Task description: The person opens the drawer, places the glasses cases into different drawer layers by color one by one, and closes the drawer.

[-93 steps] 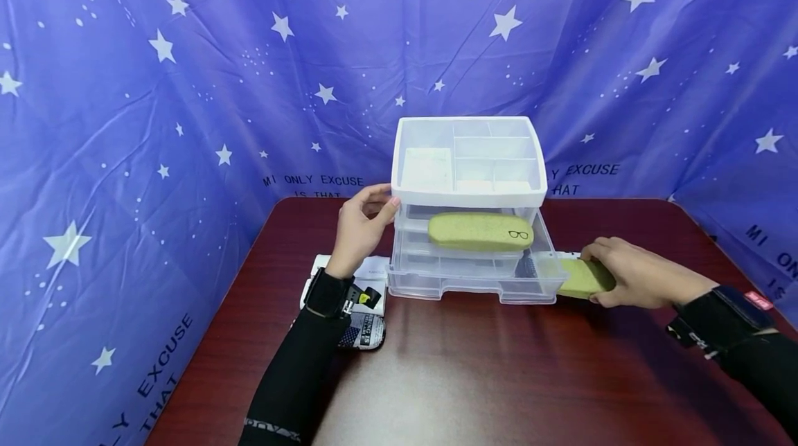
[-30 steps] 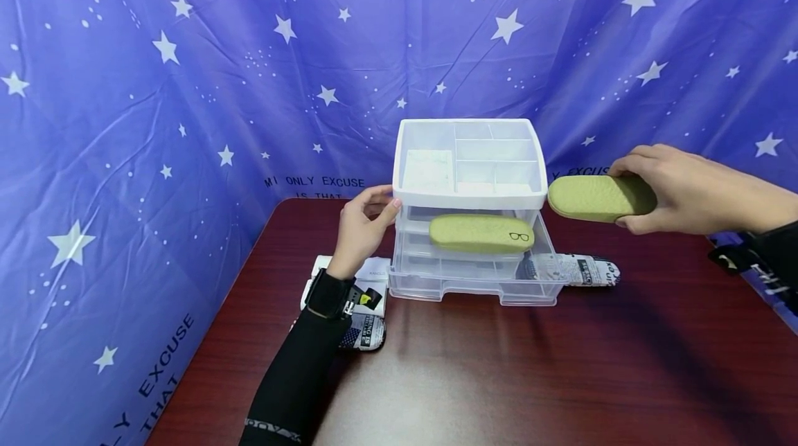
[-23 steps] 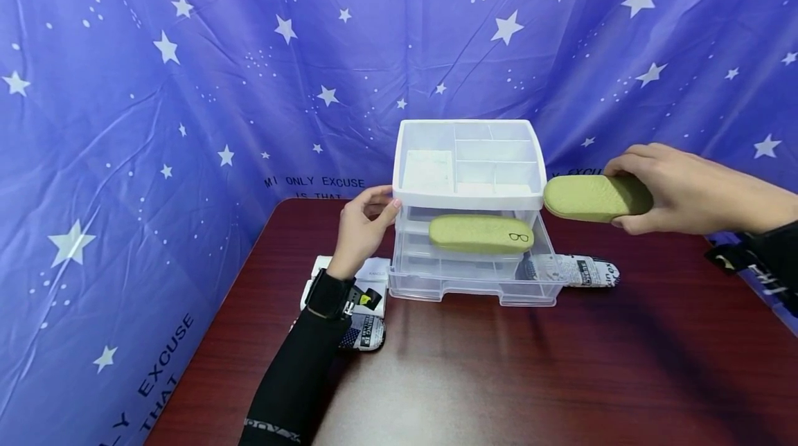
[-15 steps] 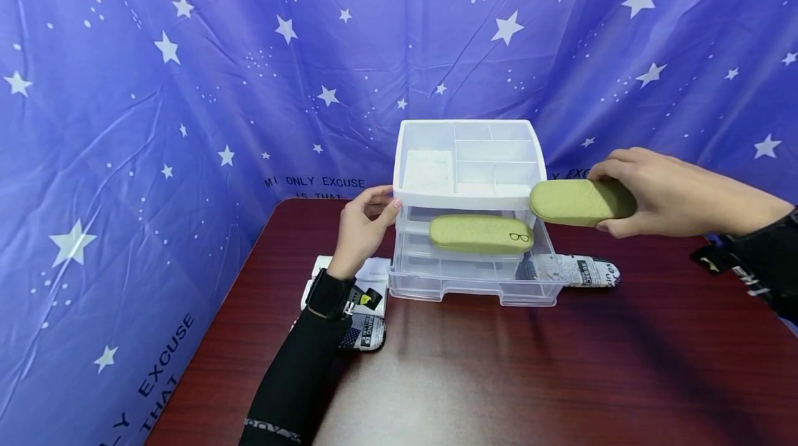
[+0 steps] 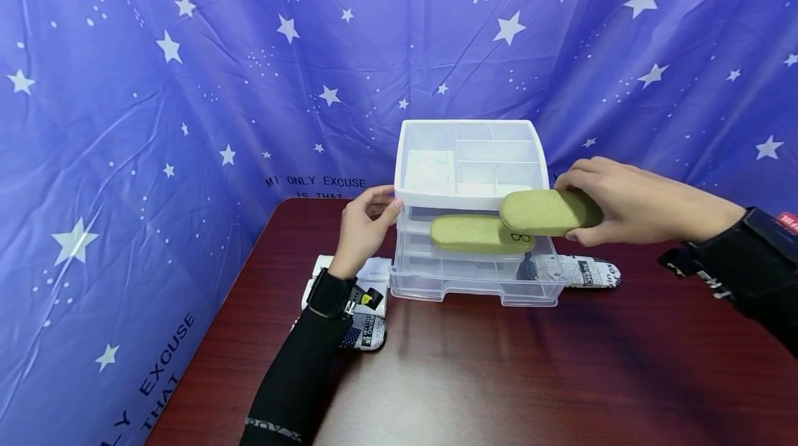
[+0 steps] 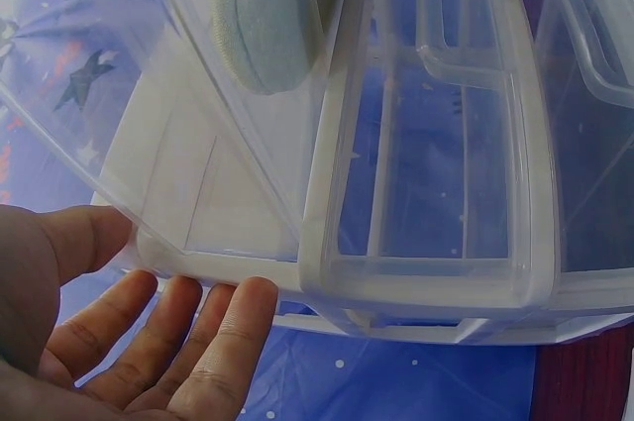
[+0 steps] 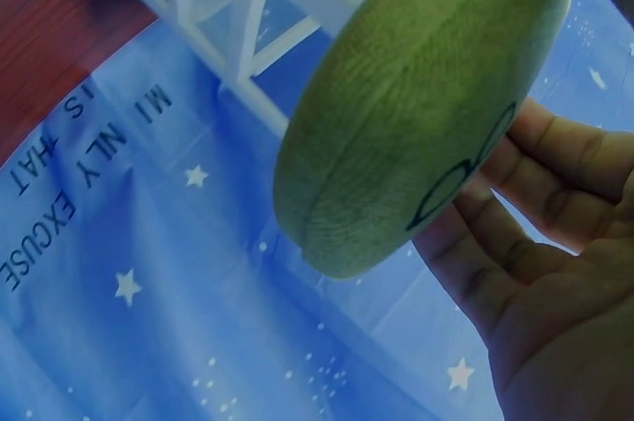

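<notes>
My right hand (image 5: pixel 630 200) grips one end of a green, rounded glasses case (image 5: pixel 542 212) above the pulled-out drawer. The case's glasses print shows in the right wrist view, with fingertips (image 7: pixel 495 168) against its side. Below lies another green glasses case (image 5: pixel 470 235), inside the clear drawer (image 5: pixel 455 287); the held case partly overlaps it in the head view. My left hand (image 5: pixel 364 228) holds the left edge of the white drawer unit (image 5: pixel 470 200), thumb in front and fingers along the side. In the left wrist view, the fingertips (image 6: pixel 256 292) rest at the white frame.
A newspaper-print case (image 5: pixel 589 271) lies on the table right of the drawer. Another printed case (image 5: pixel 368 332) and a white open box (image 5: pixel 377 273) sit by my left wrist. The unit's divided top tray (image 5: pixel 499 150) is uncovered. A star-patterned curtain (image 5: pixel 337 37) hangs behind.
My right hand picked up the glasses case from the table at the right, uncovering the newspaper-print case, then carried it left over the drawer. The left hand stayed in place.
</notes>
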Demonstrator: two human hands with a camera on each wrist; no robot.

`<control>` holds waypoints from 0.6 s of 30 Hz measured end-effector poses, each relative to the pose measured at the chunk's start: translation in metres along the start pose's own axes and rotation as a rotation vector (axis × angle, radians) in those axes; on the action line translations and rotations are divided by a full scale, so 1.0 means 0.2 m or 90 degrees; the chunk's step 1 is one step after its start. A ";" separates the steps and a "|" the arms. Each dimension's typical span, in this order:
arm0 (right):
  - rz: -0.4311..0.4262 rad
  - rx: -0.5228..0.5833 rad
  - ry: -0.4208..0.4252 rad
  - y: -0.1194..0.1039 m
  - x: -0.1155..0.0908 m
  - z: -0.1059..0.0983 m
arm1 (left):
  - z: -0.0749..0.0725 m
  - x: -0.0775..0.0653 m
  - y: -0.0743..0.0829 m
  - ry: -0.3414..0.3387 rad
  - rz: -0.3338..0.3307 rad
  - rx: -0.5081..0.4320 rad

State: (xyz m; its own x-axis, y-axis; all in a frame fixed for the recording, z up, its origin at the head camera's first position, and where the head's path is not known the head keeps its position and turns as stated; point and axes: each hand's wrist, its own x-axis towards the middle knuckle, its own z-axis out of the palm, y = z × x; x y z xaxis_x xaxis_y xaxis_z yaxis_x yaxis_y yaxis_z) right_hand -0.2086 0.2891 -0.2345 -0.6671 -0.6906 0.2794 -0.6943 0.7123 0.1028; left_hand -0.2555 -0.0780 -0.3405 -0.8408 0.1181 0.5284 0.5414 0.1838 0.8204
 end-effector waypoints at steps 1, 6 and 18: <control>-0.003 0.000 -0.001 -0.01 0.01 0.00 | 0.00 0.00 0.00 0.000 -0.001 0.001; -0.014 0.008 -0.013 -0.06 0.04 0.02 | 0.01 0.00 0.01 0.003 -0.004 0.000; -0.074 0.011 -0.047 -0.19 0.13 0.06 | 0.00 0.00 0.00 -0.002 -0.005 -0.015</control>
State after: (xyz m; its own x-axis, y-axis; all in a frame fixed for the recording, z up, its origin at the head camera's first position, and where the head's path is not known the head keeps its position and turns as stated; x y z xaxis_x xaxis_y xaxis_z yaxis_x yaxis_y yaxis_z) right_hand -0.2037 0.2426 -0.2417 -0.5998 -0.7761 0.1948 -0.7719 0.6253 0.1143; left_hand -0.2565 -0.0776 -0.3410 -0.8449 0.1198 0.5214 0.5348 0.1623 0.8292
